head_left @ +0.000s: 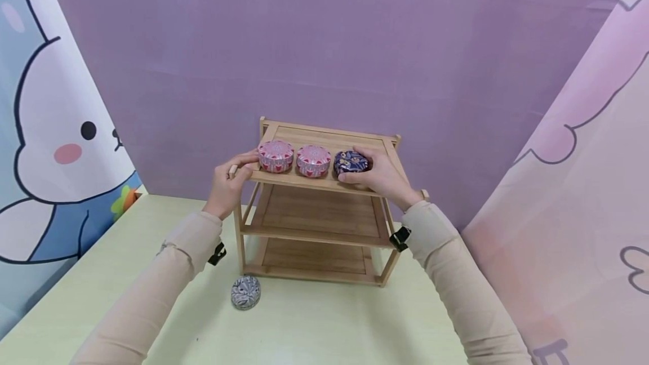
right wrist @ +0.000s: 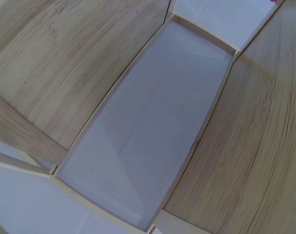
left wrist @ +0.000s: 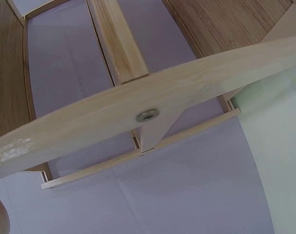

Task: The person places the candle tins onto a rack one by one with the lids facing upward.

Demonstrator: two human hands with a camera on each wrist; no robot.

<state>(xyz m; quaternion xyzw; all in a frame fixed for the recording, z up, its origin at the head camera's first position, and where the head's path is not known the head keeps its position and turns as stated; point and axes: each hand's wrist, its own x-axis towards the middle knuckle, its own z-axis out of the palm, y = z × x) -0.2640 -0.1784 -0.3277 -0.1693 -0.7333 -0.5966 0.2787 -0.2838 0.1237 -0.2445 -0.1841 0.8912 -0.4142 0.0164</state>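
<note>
A three-tier wooden shelf (head_left: 319, 236) stands against the purple backdrop. Along its top tier sit a pink tin (head_left: 276, 156) at the left, a second pink tin (head_left: 313, 161) in the middle and a dark blue floral tin (head_left: 350, 163) at the right. My right hand (head_left: 382, 173) grips the blue tin, thumb at the front and fingers behind. At the top left front corner, my left hand (head_left: 229, 182) holds the shelf, its fingertips right beside the left pink tin. The left wrist view shows the shelf's side slat (left wrist: 148, 115) close up.
A grey-and-white patterned tin (head_left: 245, 292) lies on the pale green table (head_left: 314, 328), in front of the shelf's left leg. Purple cloth (head_left: 324, 44) hangs right behind the shelf. Cartoon-printed panels (head_left: 61, 128) flank both sides.
</note>
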